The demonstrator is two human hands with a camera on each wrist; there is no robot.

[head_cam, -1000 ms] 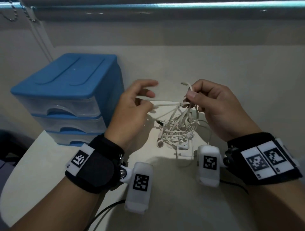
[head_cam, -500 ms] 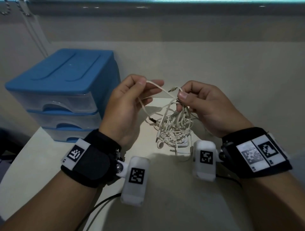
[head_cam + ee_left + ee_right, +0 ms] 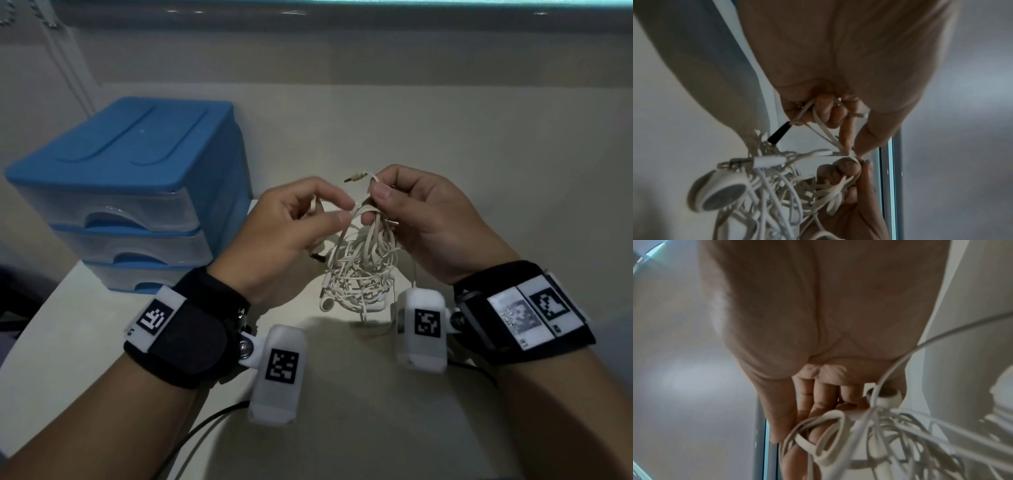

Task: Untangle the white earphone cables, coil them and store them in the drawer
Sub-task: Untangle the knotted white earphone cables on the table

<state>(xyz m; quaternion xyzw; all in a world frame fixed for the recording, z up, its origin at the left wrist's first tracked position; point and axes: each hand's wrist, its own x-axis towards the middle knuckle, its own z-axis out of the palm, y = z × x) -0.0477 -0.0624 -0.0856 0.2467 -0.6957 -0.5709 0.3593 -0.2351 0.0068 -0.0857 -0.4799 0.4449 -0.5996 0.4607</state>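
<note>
1. Both hands hold the tangled earphone cables [image 3: 359,270] above the table [image 3: 376,428] — left hand [image 3: 281,240] and right hand [image 3: 431,222] each pinch strands beside the shut drawer unit [image 3: 126,192].
2. Left wrist: fingertips [image 3: 846,142] pinch flat cable; an earbud [image 3: 719,191] dangles.
3. Right wrist: fingers [image 3: 818,402] curl round loops.

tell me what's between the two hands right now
The tangle of white cables hangs between the left hand and right hand, both pinching strands at its top; the head view shows it.
</note>
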